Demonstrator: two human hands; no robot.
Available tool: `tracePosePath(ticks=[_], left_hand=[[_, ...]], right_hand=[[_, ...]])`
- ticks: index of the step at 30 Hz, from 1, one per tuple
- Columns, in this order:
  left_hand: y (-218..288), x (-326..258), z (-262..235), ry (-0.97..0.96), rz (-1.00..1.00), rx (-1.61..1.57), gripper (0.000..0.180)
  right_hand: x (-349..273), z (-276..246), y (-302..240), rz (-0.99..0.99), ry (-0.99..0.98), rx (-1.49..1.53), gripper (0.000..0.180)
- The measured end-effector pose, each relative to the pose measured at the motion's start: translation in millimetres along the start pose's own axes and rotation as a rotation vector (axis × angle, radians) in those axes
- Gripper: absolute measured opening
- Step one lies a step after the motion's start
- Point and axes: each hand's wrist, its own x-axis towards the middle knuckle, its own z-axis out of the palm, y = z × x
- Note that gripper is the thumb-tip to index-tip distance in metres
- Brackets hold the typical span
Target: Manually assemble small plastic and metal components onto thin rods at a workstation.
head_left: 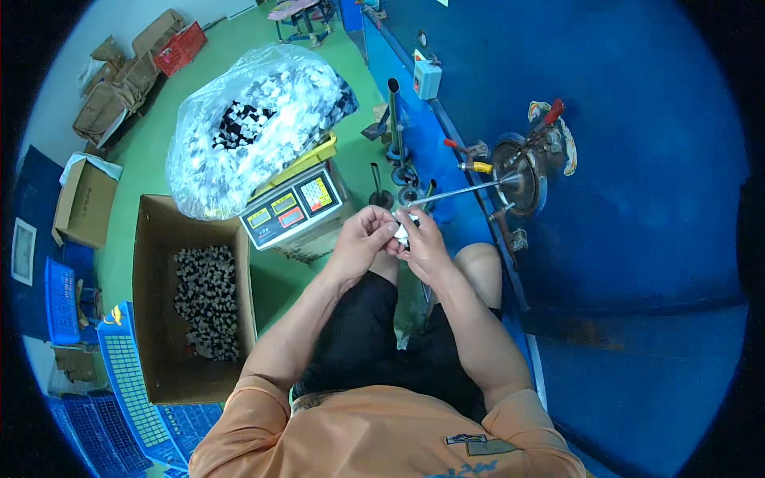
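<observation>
My left hand (363, 239) and my right hand (426, 248) meet above my lap with their fingertips closed. Between them is a small white-and-black piece (402, 233), mostly covered by fingers; its exact kind cannot be made out. Just above the right fingers ends a thin metal rod (458, 192), which runs out from a round metal fixture (519, 175) with red-handled clamps. To the left of my hands, a clear plastic bag (263, 127) full of small white and black pieces rests in a yellow tray (307, 163) on a digital scale (291, 207).
A deep cardboard box (151, 303) with many small dark-and-grey pieces (205, 303) stands at my left. A blue metal panel (637, 215) fills the right side. Metal posts (394, 119) rise beyond my hands. Blue plastic crates (131, 382) sit at the lower left.
</observation>
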Motion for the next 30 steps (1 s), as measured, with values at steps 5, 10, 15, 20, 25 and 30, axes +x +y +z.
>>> tracePosePath(ticks=[5,10,15,20,25,30], left_hand=[[-4,-3,7,0.058,0.007,-0.191,0.007],[8,-4,17,0.150,0.003,-0.307,0.012],[8,-3,18,0.182,-0.073,-0.383,0.015],[6,1,17,0.131,-0.115,-0.472,0.015],[3,5,18,0.110,-0.137,-0.531,0.014],[1,6,25,0.181,-0.128,-0.504,0.014]], right_hand=[[1,2,4,-0.065,0.148,-0.032,0.017],[5,-4,0,-0.128,0.255,-0.002,0.014],[1,1,-6,-0.154,0.265,-0.056,0.013],[-3,0,-7,-0.153,0.324,-0.120,0.018],[-8,-6,-7,-0.146,0.311,-0.109,0.026],[-13,0,-7,-0.263,0.318,-0.272,0.030]])
